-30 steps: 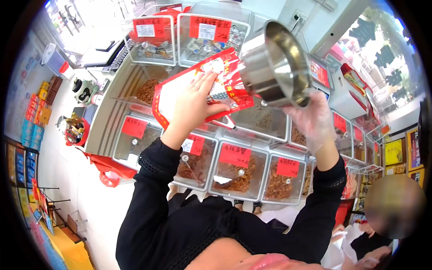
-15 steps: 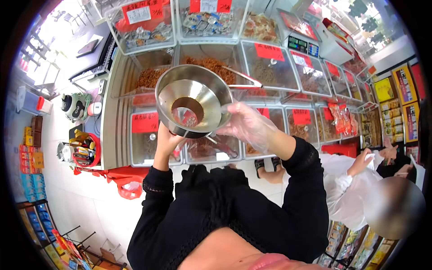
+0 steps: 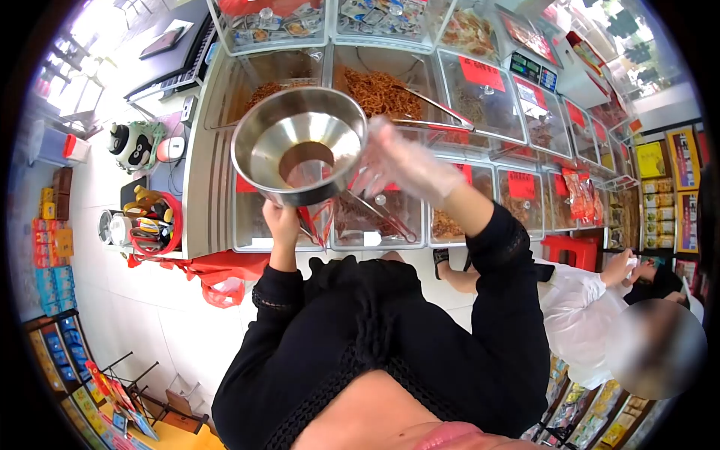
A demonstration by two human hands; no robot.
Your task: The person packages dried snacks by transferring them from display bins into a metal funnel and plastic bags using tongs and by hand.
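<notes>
A wide steel funnel [image 3: 259,139] faces up over the near bins, its spout in the mouth of a red bag [image 3: 318,223]. Beneath the funnel my left hand [image 3: 282,226] is closed on the bag, most of which the funnel hides. My right hand [image 3: 412,161], in a clear plastic glove, is just right of the funnel's rim, blurred, with its fingers apart and nothing seen in it. Beyond it, metal tongs [image 3: 442,112] lie at an open bin of reddish-brown shredded food [image 3: 379,94].
Lidded clear bins with red labels [image 3: 521,185] run to the right. A scale [image 3: 532,71] stands behind them. At the left are a red basket of tools [image 3: 178,225] and a panda-patterned item [image 3: 135,146]. A person in white [image 3: 574,300] is at the lower right.
The funnel went from beside the tilted bag to upright over it, then slightly left and up in view. My right hand has come off the funnel, and the view has shifted.
</notes>
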